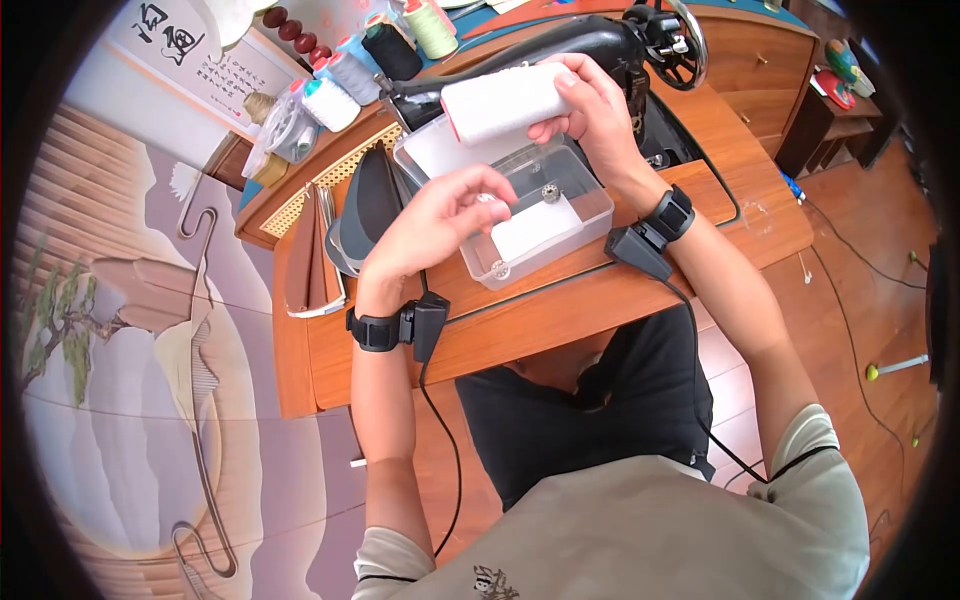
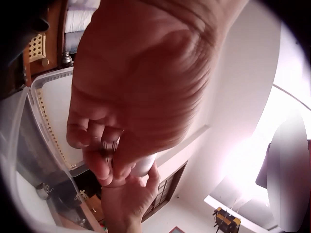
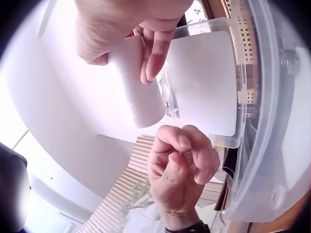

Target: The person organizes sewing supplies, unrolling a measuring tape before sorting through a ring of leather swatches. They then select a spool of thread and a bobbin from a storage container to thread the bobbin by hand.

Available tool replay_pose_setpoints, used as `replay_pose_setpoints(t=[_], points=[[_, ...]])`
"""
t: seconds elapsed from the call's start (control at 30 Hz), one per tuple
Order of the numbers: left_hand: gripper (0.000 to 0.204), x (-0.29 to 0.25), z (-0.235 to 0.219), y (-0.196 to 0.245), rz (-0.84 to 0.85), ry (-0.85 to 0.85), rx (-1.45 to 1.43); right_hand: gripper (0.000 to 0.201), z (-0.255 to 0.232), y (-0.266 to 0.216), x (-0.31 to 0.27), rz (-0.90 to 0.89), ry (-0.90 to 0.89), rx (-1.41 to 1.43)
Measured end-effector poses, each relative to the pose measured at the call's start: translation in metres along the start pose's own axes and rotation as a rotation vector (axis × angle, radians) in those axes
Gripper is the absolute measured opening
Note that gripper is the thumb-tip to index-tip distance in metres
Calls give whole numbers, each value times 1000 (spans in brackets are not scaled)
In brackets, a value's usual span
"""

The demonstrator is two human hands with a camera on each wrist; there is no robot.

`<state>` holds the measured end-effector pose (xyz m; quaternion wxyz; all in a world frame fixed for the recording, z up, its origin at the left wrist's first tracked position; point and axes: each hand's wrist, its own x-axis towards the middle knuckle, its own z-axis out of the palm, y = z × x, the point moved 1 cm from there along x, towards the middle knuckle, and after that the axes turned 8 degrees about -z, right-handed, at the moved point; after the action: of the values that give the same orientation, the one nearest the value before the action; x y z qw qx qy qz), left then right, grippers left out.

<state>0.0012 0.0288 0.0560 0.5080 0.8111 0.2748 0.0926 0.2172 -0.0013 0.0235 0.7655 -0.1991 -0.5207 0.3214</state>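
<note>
My right hand (image 1: pixel 600 115) grips one end of a large spool of white thread (image 1: pixel 495 105), held up over the back of a clear plastic box (image 1: pixel 597 222). Lower and to the left, my left hand (image 1: pixel 435 220) is over the box's left side, fingers curled in toward the thumb. Between those fingertips the left wrist view shows a small metal bobbin (image 2: pixel 110 145), partly hidden by the fingers. Inside the box, a metal bobbin (image 1: pixel 551 193) and another bobbin (image 1: pixel 500 269) lie near a white card (image 1: pixel 537 230).
Behind the box stands a black sewing machine (image 1: pixel 520 50) with a handwheel (image 1: pixel 690 45). Several thread cones (image 1: pixel 390 50) line the shelf at the back left. A dark grey curved object (image 1: pixel 370 215) and a brown folded item (image 1: pixel 312 255) lie on the wooden table (image 1: pixel 430 345).
</note>
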Motion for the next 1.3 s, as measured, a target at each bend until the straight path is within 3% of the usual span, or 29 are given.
replay_pose_setpoints(t=[0.07, 0.13, 0.17, 0.2, 0.3, 0.57, 0.67, 0.77, 0.97, 1.03, 1.07, 1.13, 1.3], points=[[16, 6, -5, -1, 86, 58, -99, 30, 2, -2, 1, 14, -38, 144], [22, 10, -15, -5, 190, 83, -579, 31, 10, -5, -1, 108, -76, 326], [29, 8, -14, -3, 139, 193, -573, 31, 10, -5, -2, 155, -114, 376], [29, 8, -12, -3, 146, 199, -571, 31, 13, -5, -3, 152, -123, 376], [38, 6, -1, 2, 284, 396, -555, 36, 21, -5, -9, 217, -207, 361], [45, 8, 8, -17, 296, 384, -555, 38, 26, -3, -15, 192, -257, 129], [53, 7, 7, -17, 323, 374, -639, 37, 23, -4, -16, 334, -361, 98], [39, 4, 6, -18, 343, 355, -717, 44, 28, -5, -17, 433, -393, 135], [45, 6, 7, -22, 333, 332, -748, 44, 27, -3, -20, 347, -386, 23], [45, 8, 6, -20, 314, 371, -737, 43, 26, 0, -20, 154, -329, -144], [45, 9, 4, -19, 321, 367, -734, 43, 27, 2, -17, 147, -329, -148], [56, 9, 4, -22, 349, 392, -785, 51, 29, 6, -17, -68, -288, -265], [52, 7, 4, -19, 355, 481, -711, 51, 29, 0, -14, -148, -260, -312]])
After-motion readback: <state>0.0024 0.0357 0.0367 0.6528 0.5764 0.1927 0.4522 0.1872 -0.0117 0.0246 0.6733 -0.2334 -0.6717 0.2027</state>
